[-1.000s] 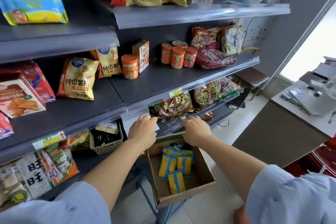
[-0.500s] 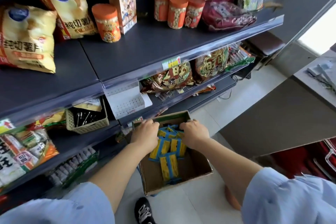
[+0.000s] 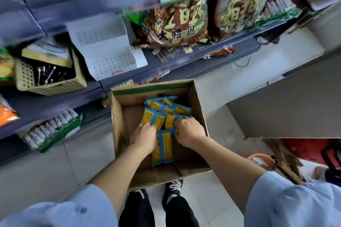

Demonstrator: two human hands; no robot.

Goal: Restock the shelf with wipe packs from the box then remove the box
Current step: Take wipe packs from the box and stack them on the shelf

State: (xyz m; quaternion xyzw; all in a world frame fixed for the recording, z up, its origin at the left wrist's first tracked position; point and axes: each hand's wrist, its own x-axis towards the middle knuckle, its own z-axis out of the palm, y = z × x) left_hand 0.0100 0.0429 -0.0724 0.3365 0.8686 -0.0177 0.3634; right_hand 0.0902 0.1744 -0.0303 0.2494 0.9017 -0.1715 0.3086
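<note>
Gathering the wipe packs (image 3: 162,114) looks like the step in hand: they lie loose in the far half of the cardboard box (image 3: 118,125), which stands on the floor in front of the shelf (image 3: 184,64). Both hands are down inside it. The left hand (image 3: 143,139), at seven o'clock of the pile, and the right hand (image 3: 190,131), at five o'clock, curl knuckles-up over the packs, fingertips hidden, so I cannot tell whether either grip has closed on one.

The packs are slim, flat sachets in glossy blue and yellow film, likely slippery and floppy, so squaring several into one stack and pinching across the broad faces should hold better than scooping. The box is plain corrugated board, open-topped and light.

Snack bags (image 3: 177,22) crowd the shelf at twelve o'clock.
</note>
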